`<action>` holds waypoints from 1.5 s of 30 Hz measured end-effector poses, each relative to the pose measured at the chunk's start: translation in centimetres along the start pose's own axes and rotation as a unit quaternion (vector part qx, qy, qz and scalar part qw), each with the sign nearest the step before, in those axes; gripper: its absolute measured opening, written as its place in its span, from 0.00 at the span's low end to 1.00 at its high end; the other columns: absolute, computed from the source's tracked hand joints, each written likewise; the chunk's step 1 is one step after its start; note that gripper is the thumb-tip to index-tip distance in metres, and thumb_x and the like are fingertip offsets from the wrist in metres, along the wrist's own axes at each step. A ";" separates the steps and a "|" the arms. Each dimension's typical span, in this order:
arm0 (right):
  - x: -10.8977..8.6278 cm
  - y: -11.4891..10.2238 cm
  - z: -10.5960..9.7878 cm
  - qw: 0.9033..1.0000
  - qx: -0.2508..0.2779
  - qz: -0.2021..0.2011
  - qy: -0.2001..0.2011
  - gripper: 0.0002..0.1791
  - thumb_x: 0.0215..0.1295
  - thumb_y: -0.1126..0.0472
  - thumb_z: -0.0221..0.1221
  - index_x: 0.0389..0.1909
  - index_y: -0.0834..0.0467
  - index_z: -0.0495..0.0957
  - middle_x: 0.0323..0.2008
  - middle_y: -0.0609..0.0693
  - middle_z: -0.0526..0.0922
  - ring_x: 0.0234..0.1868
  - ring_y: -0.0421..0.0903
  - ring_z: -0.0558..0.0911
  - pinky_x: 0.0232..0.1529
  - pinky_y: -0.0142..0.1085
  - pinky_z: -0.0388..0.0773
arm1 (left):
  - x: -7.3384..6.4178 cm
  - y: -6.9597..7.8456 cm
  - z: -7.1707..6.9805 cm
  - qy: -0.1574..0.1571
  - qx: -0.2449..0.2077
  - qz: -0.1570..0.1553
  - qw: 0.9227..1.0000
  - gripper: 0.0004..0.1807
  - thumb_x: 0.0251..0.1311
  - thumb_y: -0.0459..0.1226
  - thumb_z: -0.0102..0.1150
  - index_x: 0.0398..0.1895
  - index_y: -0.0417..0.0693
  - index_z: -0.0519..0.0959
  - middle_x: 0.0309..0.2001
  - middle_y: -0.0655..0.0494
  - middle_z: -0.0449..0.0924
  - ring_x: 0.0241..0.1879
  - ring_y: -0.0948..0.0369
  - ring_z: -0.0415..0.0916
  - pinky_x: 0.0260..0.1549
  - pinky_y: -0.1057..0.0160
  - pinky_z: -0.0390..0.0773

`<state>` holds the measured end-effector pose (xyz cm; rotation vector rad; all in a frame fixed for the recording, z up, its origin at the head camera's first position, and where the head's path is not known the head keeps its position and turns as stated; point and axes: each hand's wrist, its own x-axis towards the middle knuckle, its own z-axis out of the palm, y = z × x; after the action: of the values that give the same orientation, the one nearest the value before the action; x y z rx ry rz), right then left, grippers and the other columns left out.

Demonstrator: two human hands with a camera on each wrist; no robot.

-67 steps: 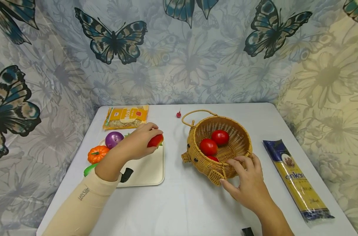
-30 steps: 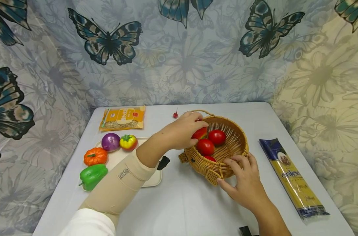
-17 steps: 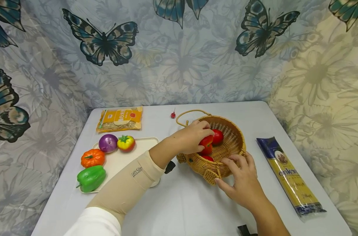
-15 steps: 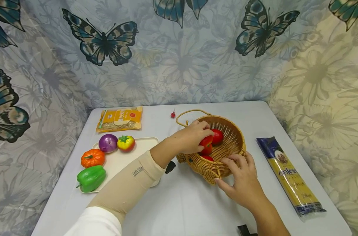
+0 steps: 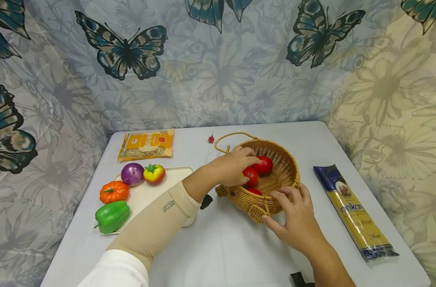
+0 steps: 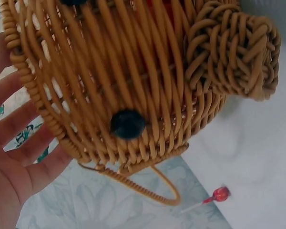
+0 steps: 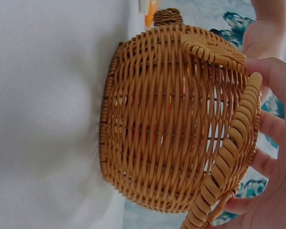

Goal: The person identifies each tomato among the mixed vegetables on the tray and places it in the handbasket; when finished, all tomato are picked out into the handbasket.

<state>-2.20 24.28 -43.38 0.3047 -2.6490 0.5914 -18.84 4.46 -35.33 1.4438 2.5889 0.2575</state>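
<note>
A wicker basket [image 5: 280, 159] with an animal face stands on the table, holding red tomatoes [image 5: 262, 165]. Over its left rim reaches my left hand [image 5: 235, 165], fingers inside close to the tomatoes. A sliver of yellow shows beneath this hand; the rest of that piece is hidden. In the left wrist view its fingers [image 6: 9, 90] lie spread and fairly straight along the rim. My right hand [image 5: 293, 217] grips the basket's near rim, fingers over the edge and thumb outside by the woven ear, as the right wrist view also shows.
A cream tray [image 5: 160, 195] at left carries a purple round vegetable [image 5: 132, 173], a red-yellow tomato [image 5: 154, 174], an orange pumpkin [image 5: 113, 191] and a green bell pepper [image 5: 112, 217]. An orange food bag [image 5: 146, 145] and a lollipop [image 5: 211, 139] lie behind, a pasta pack [image 5: 354, 211] at right.
My left hand has carried a red-and-yellow vegetable from the tray rightward into the basket and let go of it there. My right hand has kept its grip on the rim.
</note>
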 end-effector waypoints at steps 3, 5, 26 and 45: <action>0.1 0.0 -0.1 1.000 0.000 0.000 -0.002 0.32 0.47 0.49 0.77 0.54 0.53 0.78 0.54 0.59 0.72 0.67 0.74 0.57 0.60 0.76 0.58 | -0.4 -0.2 -0.4 0.012 -0.006 -0.003 1.000 0.31 0.67 0.44 0.66 0.73 0.58 0.71 0.69 0.57 0.66 0.67 0.55 0.63 0.61 0.60 0.76; 0.1 0.0 -0.1 1.000 0.001 0.001 -0.003 0.32 0.47 0.49 0.77 0.55 0.53 0.78 0.55 0.59 0.72 0.67 0.74 0.57 0.61 0.76 0.57 | -0.8 -0.5 -0.7 0.021 -0.004 -0.004 1.000 0.32 0.67 0.45 0.66 0.73 0.57 0.70 0.69 0.57 0.66 0.67 0.55 0.63 0.61 0.60 0.76; 0.1 -0.4 0.0 0.999 0.007 0.029 -0.017 0.32 0.47 0.50 0.77 0.55 0.51 0.79 0.56 0.58 0.71 0.70 0.73 0.54 0.61 0.76 0.57 | -5.9 -5.5 -0.2 0.049 -0.036 -0.113 0.992 0.36 0.65 0.48 0.68 0.75 0.61 0.67 0.73 0.54 0.63 0.70 0.49 0.60 0.64 0.42 0.72; 0.1 -0.3 0.3 1.000 0.014 0.023 -0.007 0.33 0.46 0.51 0.78 0.55 0.51 0.79 0.56 0.59 0.71 0.70 0.74 0.54 0.62 0.77 0.56 | -11.5 -11.2 3.1 0.020 0.009 -0.237 0.971 0.37 0.63 0.46 0.69 0.75 0.53 0.68 0.74 0.45 0.62 0.71 0.42 0.59 0.63 0.35 0.72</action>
<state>-2.30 23.84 -43.50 0.2582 -2.6692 0.6443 -21.36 -10.90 -40.22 0.7888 2.8704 0.1983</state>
